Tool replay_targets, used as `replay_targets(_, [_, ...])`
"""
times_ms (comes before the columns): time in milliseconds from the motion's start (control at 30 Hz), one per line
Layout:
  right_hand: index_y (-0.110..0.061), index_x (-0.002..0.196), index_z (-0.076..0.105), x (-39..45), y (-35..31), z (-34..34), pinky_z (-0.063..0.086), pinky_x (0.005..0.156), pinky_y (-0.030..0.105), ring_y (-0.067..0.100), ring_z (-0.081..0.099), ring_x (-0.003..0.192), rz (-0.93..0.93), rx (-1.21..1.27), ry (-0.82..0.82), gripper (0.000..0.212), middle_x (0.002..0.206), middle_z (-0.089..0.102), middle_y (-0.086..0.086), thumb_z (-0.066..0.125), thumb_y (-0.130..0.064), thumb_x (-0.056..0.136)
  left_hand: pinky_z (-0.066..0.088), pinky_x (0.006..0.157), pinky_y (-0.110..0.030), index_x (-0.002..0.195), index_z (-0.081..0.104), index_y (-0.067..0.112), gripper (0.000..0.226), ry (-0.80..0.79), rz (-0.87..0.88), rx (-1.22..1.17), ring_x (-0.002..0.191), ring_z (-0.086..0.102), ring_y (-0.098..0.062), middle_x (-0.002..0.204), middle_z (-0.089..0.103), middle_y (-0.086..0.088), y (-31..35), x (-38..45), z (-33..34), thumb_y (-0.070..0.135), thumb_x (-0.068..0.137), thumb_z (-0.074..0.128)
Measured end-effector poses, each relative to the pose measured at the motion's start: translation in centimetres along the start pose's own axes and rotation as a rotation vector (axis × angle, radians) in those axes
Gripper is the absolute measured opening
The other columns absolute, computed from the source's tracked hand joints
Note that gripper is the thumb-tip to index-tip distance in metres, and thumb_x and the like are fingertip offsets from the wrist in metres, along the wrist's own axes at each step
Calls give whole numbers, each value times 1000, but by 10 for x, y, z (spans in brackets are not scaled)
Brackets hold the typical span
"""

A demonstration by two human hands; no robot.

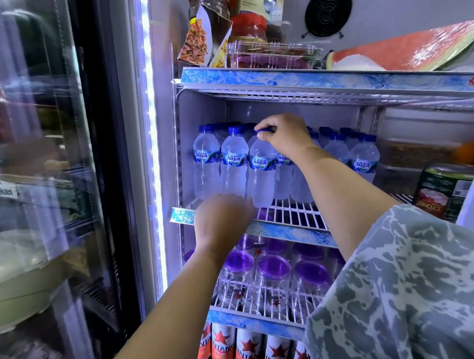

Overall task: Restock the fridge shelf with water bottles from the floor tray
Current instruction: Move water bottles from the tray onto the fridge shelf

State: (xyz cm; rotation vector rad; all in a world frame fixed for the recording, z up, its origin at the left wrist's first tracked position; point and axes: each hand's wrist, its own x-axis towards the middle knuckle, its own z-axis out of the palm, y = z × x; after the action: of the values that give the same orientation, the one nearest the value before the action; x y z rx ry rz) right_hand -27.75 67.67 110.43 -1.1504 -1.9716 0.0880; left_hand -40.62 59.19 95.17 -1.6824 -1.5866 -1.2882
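I find the right hand (283, 136) pinched on the blue cap of one water bottle (261, 169), which stands at the front of the middle fridge shelf (291, 213), third from the left in the front row. The left hand (222, 219) is at the shelf's front edge, fingers curled toward that bottle's base; I cannot tell whether it grips or only steadies. The floor tray is out of view.

Assessment: the bottle is full, so moderately heavy for its size. The thin ribbed wall will dent under a hard squeeze, and the plastic may be slick. The cap is the stiffest hold and serves for nudging; for lifting I would take the body at the label band. The wire shelf gives uneven footing, so a bottle set down askew may tip into its neighbours.
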Motion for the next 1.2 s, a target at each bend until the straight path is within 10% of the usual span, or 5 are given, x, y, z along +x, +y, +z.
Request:
replay_targets(700, [-19,118,65,-59,4,-4,45,71,17,7,63,85,153,253,261,27,95,69,0,59,-21,92,26,46,-23,74,68,20,25,-145,-150,-82,61,47,-17,65,59,5,14,5,-11,36,88,55])
replay_targets(833, [-18,98,70,-107,18,-17,37,56,6,-1,51,60,181,276,432,16,60,51,-14,56,-14,91,36,61,-25,83,69,20,19,-186,-292,-333,79,62,-23,78,68,2,40,11,-17,34,87,57])
replay_targets(1200, [-9,87,67,-316,51,-100,55,66,40,20,66,67,129,167,768,15,71,65,-4,53,-10,85,51,66,-31,77,59,25,15,-357,-95,-1168,62,62,-9,66,67,9,190,-73,-29,39,82,54])
